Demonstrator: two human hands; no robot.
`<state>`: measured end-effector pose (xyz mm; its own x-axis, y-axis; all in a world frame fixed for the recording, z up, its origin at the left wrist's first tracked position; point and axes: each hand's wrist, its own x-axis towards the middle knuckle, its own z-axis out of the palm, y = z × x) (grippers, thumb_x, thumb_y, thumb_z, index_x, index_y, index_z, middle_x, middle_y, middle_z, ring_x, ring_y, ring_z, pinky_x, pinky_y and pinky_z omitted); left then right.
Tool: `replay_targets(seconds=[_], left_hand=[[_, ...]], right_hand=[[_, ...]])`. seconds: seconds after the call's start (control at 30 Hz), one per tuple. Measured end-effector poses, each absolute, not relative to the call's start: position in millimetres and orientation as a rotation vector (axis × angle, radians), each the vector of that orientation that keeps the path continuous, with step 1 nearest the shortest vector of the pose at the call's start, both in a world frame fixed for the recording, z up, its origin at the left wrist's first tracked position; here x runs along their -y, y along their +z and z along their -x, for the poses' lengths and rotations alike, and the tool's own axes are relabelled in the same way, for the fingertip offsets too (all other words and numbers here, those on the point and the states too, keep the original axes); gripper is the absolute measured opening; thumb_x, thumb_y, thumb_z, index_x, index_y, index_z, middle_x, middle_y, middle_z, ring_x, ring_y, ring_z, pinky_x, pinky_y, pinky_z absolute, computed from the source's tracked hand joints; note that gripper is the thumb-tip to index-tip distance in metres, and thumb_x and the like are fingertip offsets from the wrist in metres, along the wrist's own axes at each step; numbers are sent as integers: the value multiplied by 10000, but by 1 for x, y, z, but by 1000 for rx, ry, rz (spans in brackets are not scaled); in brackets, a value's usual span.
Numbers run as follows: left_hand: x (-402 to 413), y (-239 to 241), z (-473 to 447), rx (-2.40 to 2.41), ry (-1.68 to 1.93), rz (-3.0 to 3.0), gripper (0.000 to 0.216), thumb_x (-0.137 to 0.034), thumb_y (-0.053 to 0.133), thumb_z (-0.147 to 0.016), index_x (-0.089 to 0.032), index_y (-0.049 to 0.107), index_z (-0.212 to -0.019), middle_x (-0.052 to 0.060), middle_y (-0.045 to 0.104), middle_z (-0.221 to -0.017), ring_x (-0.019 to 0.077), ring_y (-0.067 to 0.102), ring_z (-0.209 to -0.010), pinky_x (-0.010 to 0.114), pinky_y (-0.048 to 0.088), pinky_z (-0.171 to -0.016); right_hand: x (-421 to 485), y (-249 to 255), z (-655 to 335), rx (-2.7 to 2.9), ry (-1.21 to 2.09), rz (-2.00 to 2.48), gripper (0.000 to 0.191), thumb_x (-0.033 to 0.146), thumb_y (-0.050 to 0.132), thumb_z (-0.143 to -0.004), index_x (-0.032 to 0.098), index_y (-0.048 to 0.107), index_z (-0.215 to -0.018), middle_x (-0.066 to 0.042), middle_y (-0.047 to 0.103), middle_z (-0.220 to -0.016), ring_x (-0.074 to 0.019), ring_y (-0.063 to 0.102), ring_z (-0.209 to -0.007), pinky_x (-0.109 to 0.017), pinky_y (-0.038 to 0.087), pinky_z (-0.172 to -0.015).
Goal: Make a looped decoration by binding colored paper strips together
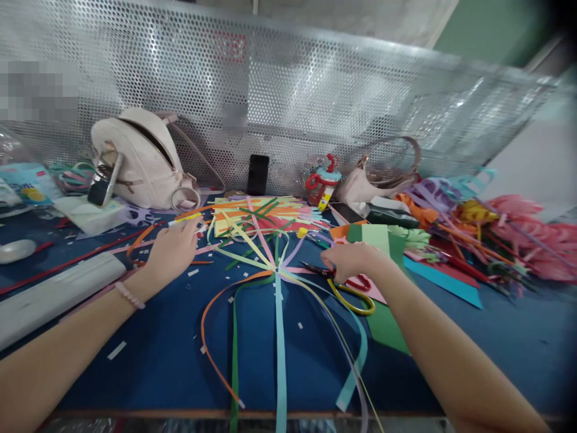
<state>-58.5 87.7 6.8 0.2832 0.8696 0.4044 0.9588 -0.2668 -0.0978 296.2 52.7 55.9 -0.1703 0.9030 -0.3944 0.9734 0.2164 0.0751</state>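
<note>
At the far left a white bar lies slantwise on the surface. The left hand sits beyond it, fingers bent in at a white-and-yellow tube; I cannot tell whether they clamp it. In the middle, the paper strips meet at one hub and spread outward, several free ends curving toward the near edge. The strips look fastened at the centre, so the step in hand seems to be handling tools around the half-made piece. Just right of the hub are dark-bladed scissors; the right hand bends over them, its grip hidden, so I cannot tell whether it closes on them. The next move calls for keeping the blades clear of the hub and loose ends.
</note>
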Motion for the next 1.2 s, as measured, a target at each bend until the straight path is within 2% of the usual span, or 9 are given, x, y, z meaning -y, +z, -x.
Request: replay_targets(seconds=[0.13,0.27,0.57,0.7,0.8,0.93,1.03,1.1,1.2], left_hand=[[-90,9,65,1716,-347,2223,442,-175,265,-888,-106,394,-1304,171,647,-1036,311,606,-959,418,432,-798],[-91,5,66,1720,-274,2376,414,-163,316,-858,-136,472,-1240,146,644,-1083,295,605,-982,416,433,-830],[-90,0,66,1683,-411,2484,439,-203,339,-843,-135,473,-1256,119,553,-1258,275,503,-1157,409,410,-938],[-93,-5,66,1676,-484,2519,423,-218,369,-838,-123,495,-1230,134,548,-1255,275,480,-1182,411,371,-986],[-89,-3,60,1638,-605,2553,412,-266,370,-856,-133,479,-1231,122,530,-1271,255,466,-1191,404,356,-1007],[-64,9,39,1541,-1013,2757,448,-378,395,-866,-141,450,-1241,129,493,-1300,258,415,-1230,439,309,-1043],[-37,23,16,1480,-1114,3055,658,-444,487,-823,-146,272,-1369,152,314,-1433,281,282,-1322,474,234,-1083],[-20,33,1,1334,-1066,3315,825,-452,562,-780,-169,128,-1422,151,194,-1484,292,172,-1365,478,180,-1105],[-4,39,-14,1187,-1191,3452,968,-409,621,-752,-197,-36,-1431,144,159,-1491,281,234,-1348,448,241,-1094]], right_hand=[[-47,58,-283,-2041,-190,-1697,270,79,620,-486,184,581,-731,-51,596,-692,-239,594,-654,-262,327,-497],[-42,61,-278,-2004,-141,-1699,297,105,637,-508,187,589,-789,-57,602,-708,-238,602,-657,-265,338,-498],[-49,51,-287,-1988,-154,-1756,145,102,653,-478,162,592,-595,-37,572,-582,-207,585,-548,-261,366,-473],[-51,63,-300,-2097,-196,-1754,242,133,613,-530,159,629,-770,-69,627,-741,-226,597,-636,-270,377,-506],[-50,80,-308,-2237,-283,-1715,268,165,566,-600,169,619,-862,-46,634,-777,-191,589,-672,-252,395,-542],[-47,98,-298,-2722,-684,-1679,235,165,528,-627,167,598,-852,-23,628,-788,-175,594,-744,-238,445,-630],[-42,96,-268,-3068,-1261,-1504,307,175,550,-645,177,564,-952,-36,619,-932,-197,591,-913,-262,478,-744],[-39,89,-243,-3188,-1602,-1320,325,191,599,-648,187,544,-969,-31,608,-948,-187,590,-915,-280,485,-767],[-34,75,-210,-3194,-1982,-1098,336,206,631,-670,182,528,-989,-30,595,-920,-163,589,-888,-282,491,-767]])
